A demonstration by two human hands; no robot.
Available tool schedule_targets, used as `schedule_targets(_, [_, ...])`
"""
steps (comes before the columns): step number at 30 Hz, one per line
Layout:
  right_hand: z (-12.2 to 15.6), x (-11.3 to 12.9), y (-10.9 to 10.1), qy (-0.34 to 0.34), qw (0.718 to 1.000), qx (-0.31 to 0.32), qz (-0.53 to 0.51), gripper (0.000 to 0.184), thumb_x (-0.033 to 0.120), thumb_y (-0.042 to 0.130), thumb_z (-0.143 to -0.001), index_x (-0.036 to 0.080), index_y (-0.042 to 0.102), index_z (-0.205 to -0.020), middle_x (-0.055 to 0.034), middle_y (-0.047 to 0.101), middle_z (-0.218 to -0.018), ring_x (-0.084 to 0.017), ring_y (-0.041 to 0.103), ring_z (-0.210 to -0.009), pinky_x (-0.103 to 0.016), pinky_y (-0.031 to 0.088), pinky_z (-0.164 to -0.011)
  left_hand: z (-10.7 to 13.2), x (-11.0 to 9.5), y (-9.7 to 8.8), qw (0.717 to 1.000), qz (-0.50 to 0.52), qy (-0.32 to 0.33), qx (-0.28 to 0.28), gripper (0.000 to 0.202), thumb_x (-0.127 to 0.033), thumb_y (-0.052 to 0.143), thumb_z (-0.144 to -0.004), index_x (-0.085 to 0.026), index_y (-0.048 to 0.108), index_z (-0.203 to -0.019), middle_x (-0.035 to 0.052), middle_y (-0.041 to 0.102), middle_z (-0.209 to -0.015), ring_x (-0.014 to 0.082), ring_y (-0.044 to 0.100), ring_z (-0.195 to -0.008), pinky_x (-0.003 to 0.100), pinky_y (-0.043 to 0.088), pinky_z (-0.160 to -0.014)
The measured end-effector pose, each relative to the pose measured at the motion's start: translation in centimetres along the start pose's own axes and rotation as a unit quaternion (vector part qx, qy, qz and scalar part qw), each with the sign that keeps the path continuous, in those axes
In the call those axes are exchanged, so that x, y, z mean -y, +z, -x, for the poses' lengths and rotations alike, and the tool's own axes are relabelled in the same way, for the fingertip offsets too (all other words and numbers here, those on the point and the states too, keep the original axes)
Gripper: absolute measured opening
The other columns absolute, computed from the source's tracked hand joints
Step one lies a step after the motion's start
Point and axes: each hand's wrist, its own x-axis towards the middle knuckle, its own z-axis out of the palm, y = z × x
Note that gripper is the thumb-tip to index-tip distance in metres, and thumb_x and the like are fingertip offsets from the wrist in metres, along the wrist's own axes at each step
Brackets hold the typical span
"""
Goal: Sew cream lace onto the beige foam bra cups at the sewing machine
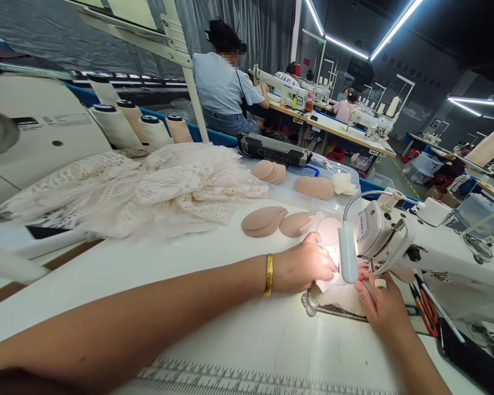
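Observation:
A sewing machine stands on the right, its lamp glaring over the needle area. Under that light lies a pale pink fabric piece, partly washed out by the glare. My left hand, a gold bangle at its wrist, is closed with curled fingers on the fabric, left of the lamp. Beside the presser foot, my right hand has thumb and fingertips together at the fabric's right side; the fingertips are partly hidden. Behind my left hand sit oval beige pads in a stack, and another beige pad.
White lace fabric is heaped at left, before several thread cones. More beige pads lie on a clear plastic lid. Red-handled scissors and a black phone-like object lie at right. A ruler runs along the front. A co-worker sits behind.

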Motion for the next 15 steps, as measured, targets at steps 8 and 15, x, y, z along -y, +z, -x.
schedule_targets(8, [0.1, -0.1, 0.1, -0.003, 1.0, -0.019, -0.004, 0.03, 0.04, 0.042, -0.108, 0.025, 0.067, -0.099, -0.0082, 0.076, -0.095, -0.028, 0.072, -0.091, -0.044, 0.058, -0.086, 0.3, 0.8, 1.3, 1.0, -0.005, 0.01, -0.008, 0.045, 0.001, 0.061, -0.068, -0.028, 0.07, -0.101, 0.0016, 0.075, -0.102, 0.0219, 0.063, -0.093, 0.043, 0.032, -0.097])
schedule_targets(15, [0.2, -0.1, 0.0, 0.01, 1.0, -0.01, -0.019, 0.03, 0.04, 0.043, -0.108, 0.025, 0.067, -0.101, -0.0079, 0.076, -0.094, -0.028, 0.071, -0.091, -0.042, 0.058, -0.081, 0.2, 0.3, 0.8, 1.0, -0.015, -0.005, -0.004, 0.036, -0.002, 0.062, -0.075, -0.026, 0.07, -0.1, 0.0008, 0.074, -0.097, 0.0207, 0.063, -0.092, 0.042, 0.034, -0.094])
